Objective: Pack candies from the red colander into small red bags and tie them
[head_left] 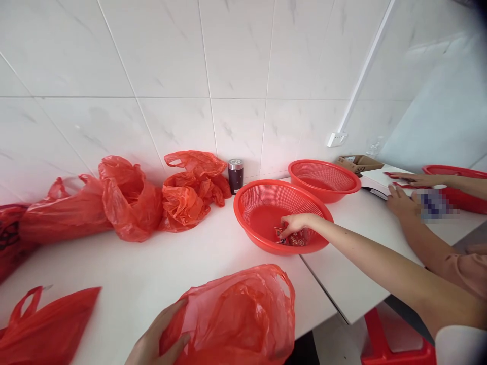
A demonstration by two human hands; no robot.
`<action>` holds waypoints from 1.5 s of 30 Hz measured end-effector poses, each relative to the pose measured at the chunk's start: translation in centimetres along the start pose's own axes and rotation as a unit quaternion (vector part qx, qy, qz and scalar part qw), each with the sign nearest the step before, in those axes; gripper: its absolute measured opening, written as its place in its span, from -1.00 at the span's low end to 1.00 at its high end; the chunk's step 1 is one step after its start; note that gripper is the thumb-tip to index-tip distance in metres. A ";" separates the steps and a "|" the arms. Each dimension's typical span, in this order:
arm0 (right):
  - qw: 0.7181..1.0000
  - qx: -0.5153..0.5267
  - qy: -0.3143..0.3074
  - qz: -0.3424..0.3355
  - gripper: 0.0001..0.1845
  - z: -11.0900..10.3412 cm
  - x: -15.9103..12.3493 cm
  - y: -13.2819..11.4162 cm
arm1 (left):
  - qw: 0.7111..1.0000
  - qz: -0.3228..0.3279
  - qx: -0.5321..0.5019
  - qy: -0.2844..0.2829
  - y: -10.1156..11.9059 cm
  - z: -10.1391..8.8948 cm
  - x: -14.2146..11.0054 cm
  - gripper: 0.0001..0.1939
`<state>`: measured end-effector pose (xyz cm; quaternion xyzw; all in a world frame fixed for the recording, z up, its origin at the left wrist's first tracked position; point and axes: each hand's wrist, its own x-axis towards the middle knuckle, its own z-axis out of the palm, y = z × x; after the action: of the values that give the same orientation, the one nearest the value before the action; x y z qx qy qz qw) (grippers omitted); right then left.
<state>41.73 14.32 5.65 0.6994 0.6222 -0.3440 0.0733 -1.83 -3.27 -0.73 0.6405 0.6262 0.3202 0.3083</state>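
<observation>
My left hand [158,334] sits at the bottom edge of the view, gripping the side of a red plastic bag [236,314] on the white table [152,274]. My right arm reaches across to a red plastic colander [262,203]. Inside it, my right hand [297,224] has its fingertips on a small red printed packet [292,237]. Whether those fingers grip the packet, I cannot tell. The packet's lower part shows below my fingers.
Several red plastic bags [129,203] lie along the wall, beside a dark jar [236,176]. Farther right stand a second red colander [323,180] and a cardboard box [359,163]. A co-worker's hands [405,200] rest on a white board [380,182], near a red basin [456,190].
</observation>
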 end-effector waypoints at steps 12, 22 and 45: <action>0.985 0.110 0.100 -0.083 -0.78 -0.3 -2.5 -4.4 | 0.997 -0.001 -0.020 -0.075 1.9 0.9 0.9 -0.47; 0.932 0.112 0.030 -0.342 -0.68 5.6 -11.6 -13.3 | 0.988 0.030 -0.044 -0.146 4.5 1.2 2.3 -0.21; 0.988 -0.129 0.049 -0.068 -0.05 -0.4 -2.2 -2.2 | 0.978 -0.093 -0.182 -0.032 3.4 -0.2 -1.2 -0.24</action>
<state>39.84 13.21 7.89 0.6562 0.7104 -0.2302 0.1089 0.05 -4.61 2.09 0.5223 0.6043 0.3782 0.4680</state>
